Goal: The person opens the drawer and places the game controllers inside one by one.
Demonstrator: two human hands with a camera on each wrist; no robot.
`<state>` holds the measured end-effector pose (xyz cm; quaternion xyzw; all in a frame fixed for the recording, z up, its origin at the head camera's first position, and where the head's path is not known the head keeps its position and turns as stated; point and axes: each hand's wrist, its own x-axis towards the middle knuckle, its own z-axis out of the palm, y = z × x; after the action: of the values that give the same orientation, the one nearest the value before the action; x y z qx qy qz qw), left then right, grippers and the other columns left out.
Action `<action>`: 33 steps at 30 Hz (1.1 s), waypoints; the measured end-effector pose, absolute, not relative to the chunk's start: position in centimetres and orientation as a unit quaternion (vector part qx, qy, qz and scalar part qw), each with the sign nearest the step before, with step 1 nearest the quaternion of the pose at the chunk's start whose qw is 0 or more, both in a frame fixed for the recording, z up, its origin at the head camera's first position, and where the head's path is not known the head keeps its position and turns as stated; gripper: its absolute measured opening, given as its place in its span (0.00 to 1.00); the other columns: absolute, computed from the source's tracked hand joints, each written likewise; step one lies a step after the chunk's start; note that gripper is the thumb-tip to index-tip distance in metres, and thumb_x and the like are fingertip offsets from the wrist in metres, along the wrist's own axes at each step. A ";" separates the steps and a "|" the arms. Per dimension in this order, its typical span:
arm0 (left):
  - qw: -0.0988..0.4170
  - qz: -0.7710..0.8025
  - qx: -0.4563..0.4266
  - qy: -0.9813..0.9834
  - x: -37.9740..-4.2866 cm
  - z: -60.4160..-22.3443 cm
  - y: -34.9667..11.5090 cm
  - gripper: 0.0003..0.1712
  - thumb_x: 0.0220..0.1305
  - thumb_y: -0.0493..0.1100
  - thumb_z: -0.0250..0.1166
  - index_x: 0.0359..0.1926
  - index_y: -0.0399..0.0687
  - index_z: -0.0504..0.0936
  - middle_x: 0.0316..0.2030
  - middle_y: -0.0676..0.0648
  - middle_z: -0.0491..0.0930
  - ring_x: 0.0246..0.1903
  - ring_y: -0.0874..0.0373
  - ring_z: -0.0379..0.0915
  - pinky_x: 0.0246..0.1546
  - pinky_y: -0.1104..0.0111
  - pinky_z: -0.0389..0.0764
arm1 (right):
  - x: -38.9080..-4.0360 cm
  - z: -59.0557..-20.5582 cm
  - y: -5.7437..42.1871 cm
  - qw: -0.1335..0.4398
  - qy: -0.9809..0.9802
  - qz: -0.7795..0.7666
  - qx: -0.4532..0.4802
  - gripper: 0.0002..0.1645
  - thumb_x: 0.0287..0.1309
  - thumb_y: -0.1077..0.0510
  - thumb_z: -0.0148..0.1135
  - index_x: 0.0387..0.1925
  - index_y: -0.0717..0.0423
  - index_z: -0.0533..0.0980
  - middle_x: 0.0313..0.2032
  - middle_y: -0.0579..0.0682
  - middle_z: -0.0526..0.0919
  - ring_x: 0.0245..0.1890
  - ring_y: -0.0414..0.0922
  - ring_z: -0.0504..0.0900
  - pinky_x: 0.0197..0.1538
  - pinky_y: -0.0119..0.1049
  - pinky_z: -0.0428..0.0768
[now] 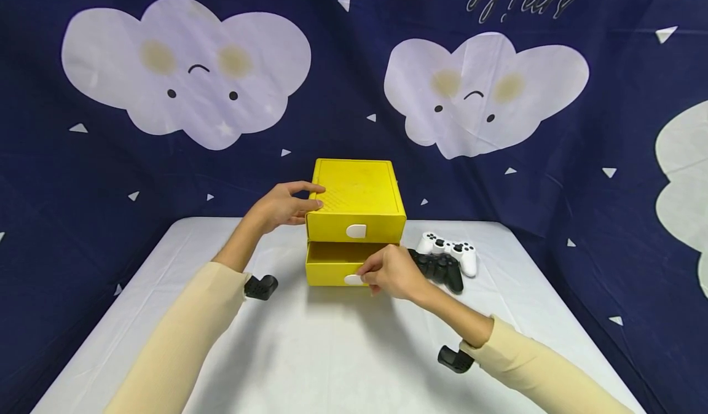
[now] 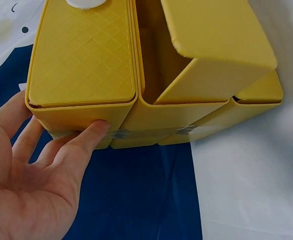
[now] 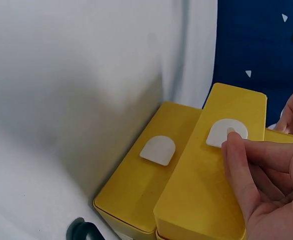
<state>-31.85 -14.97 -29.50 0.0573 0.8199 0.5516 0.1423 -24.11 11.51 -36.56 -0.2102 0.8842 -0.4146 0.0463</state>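
Observation:
A yellow drawer cabinet (image 1: 359,187) stands near the table's far edge. Its top drawer (image 1: 332,226) is closed, and the middle drawer (image 1: 326,274) is pulled partway out. My right hand (image 1: 395,273) pinches the white handle (image 3: 217,134) of that middle drawer between thumb and fingers. Below it, the closed bottom drawer (image 3: 136,185) with its own white handle shows in the right wrist view. My left hand (image 1: 282,205) rests at the cabinet's upper left edge, straight fingers on the top and thumb (image 2: 94,135) against the side. The drawer's inside is mostly hidden.
To the right of the cabinet lie a white game controller (image 1: 467,257) and a black game controller (image 1: 445,273), side by side on the white tablecloth (image 1: 310,352). A dark blue cloth with clouds (image 1: 188,70) hangs behind the table.

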 end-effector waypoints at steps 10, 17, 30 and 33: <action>0.145 0.548 0.053 0.822 -31.8 -29.2 -14.9 0.29 0.70 0.47 0.67 0.70 0.58 0.74 0.70 0.45 0.70 0.64 0.44 0.73 0.64 0.53 0.78 | -22.2 -36.4 11.9 0.055 0.883 -0.411 -0.219 0.05 0.55 0.68 0.71 0.32 0.59 0.89 0.18 0.47 0.86 0.15 0.40 0.83 0.26 0.37 0.86; 0.146 0.541 0.053 0.826 -31.8 -29.2 -14.8 0.29 0.70 0.47 0.67 0.71 0.59 0.74 0.70 0.46 0.70 0.63 0.45 0.73 0.63 0.54 0.79 | -20.6 -36.4 12.2 0.076 0.875 -0.416 -0.237 0.06 0.56 0.69 0.70 0.34 0.60 0.89 0.18 0.45 0.85 0.16 0.41 0.83 0.26 0.37 0.87; 0.145 0.539 0.052 0.828 -32.0 -29.3 -14.8 0.28 0.70 0.46 0.67 0.70 0.59 0.74 0.71 0.46 0.69 0.63 0.45 0.73 0.62 0.54 0.80 | -18.1 -36.1 12.4 0.113 0.865 -0.414 -0.259 0.06 0.57 0.70 0.68 0.34 0.62 0.88 0.20 0.45 0.86 0.16 0.42 0.83 0.25 0.39 0.87; 0.147 0.542 0.055 0.825 -32.1 -29.3 -14.9 0.28 0.70 0.46 0.67 0.70 0.58 0.74 0.71 0.45 0.69 0.64 0.44 0.72 0.63 0.53 0.79 | -17.7 -36.0 12.5 0.117 0.864 -0.413 -0.261 0.06 0.57 0.71 0.68 0.34 0.61 0.88 0.19 0.45 0.85 0.16 0.42 0.82 0.25 0.40 0.86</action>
<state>-32.06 -14.94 -29.34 0.0555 0.8253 0.5425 0.1465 -17.73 12.46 -36.02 -0.2612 0.8644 -0.4134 0.1173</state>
